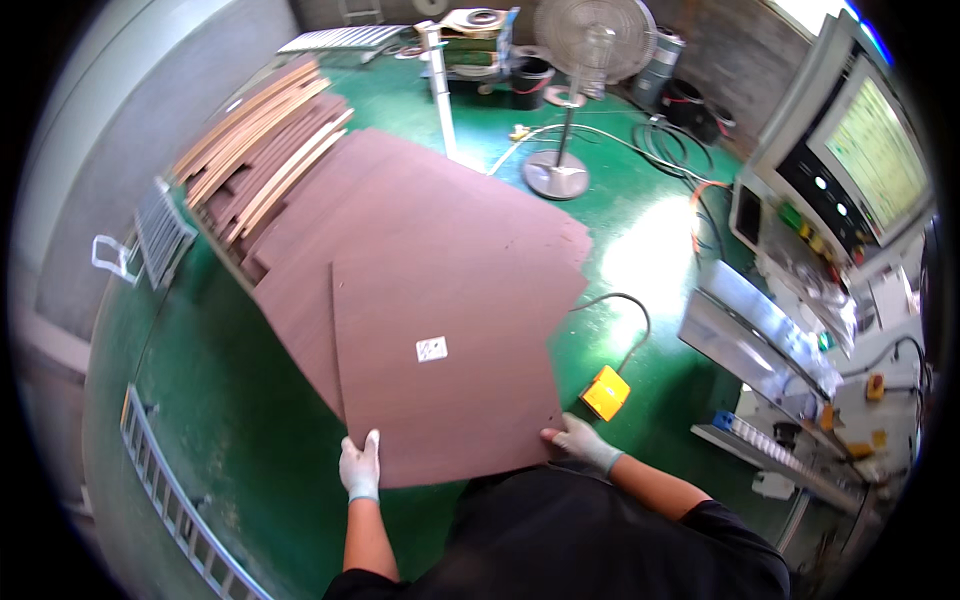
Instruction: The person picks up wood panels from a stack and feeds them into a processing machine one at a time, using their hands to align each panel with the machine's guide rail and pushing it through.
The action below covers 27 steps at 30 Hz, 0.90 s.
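Observation:
A large flat reddish-brown board [450, 420] with a small white printed label [431, 349] lies in front of me, its far part over a stack of similar brown boards [410, 200]. My left hand [360, 466], in a whitish glove, grips its near left corner with the thumb on top and the fingers underneath, hidden. At the near right corner my right hand [588, 445], also gloved, holds the edge, thumb on the upper face. The near edge reaches close to my body.
Narrow strips [265, 150] are piled on the stack's far left. A standing fan [558, 175] is beyond it. A yellow foot pedal [605, 393] with a cable sits right of the board. At the right stands a machine with a screen [875, 150]; a ladder [180, 510] is at the left.

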### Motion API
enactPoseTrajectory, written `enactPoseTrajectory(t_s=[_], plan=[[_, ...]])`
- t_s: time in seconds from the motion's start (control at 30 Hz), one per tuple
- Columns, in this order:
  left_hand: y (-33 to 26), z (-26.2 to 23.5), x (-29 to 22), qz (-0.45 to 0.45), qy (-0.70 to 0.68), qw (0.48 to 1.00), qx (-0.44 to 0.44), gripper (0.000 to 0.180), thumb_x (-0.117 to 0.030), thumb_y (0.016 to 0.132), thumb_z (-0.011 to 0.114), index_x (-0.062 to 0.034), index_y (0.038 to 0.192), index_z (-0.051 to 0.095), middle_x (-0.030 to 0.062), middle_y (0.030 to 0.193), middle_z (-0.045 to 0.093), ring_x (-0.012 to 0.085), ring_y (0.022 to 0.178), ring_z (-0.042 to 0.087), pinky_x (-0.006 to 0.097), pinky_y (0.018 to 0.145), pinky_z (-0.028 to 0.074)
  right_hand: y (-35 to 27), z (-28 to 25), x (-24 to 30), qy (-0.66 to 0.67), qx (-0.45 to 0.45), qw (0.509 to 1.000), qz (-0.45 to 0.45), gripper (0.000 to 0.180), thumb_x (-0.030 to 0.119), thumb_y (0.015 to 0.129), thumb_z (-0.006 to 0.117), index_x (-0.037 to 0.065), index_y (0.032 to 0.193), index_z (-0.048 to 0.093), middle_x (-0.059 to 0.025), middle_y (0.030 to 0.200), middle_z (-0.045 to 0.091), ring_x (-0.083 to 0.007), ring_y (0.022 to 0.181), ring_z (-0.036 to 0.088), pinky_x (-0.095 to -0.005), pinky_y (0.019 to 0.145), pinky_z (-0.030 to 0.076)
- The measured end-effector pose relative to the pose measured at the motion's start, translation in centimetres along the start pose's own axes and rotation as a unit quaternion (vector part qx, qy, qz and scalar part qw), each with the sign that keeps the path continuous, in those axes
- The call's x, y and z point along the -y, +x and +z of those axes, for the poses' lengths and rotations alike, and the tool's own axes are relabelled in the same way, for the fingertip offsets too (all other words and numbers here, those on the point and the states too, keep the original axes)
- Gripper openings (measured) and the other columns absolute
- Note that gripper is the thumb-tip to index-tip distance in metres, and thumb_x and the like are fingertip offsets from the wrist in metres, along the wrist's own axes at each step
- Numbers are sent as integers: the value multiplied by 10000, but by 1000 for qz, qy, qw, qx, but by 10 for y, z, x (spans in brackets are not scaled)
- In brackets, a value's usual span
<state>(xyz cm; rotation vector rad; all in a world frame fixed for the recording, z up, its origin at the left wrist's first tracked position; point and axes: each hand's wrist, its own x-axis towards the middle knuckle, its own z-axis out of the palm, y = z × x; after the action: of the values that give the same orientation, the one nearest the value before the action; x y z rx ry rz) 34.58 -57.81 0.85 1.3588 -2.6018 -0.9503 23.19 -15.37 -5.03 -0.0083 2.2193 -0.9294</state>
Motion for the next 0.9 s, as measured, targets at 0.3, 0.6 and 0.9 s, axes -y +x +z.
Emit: enactPoseTrajectory(t_s=[0.3,0.6,0.9], plan=[[-20,-16,-4,47,-49,994,82,523,-439,982,654,71,889,586,173,889,658,246,824,624,402,786,514,-33,-49,18,434,-5,901,-16,437,343,975,618,-34,1196,636,-90,1096,693,-190,986,653,-332,879,515],[-94,51,-141,-77,-409,757,503,636,-526,1029,515,31,1335,538,162,1261,643,294,1140,640,435,995,515,-37,-67,52,685,-85,714,-121,491,275,984,635,28,1387,501,-72,1275,643,-200,1147,628,-407,996,507],[-124,124,-190,-173,-493,596,610,489,-397,1006,591,-107,1392,515,105,1375,576,300,1240,561,474,1082,445,-84,-92,4,674,-190,713,-33,426,230,994,660,-10,1322,532,-107,1146,679,-205,1008,674,-371,897,569]])
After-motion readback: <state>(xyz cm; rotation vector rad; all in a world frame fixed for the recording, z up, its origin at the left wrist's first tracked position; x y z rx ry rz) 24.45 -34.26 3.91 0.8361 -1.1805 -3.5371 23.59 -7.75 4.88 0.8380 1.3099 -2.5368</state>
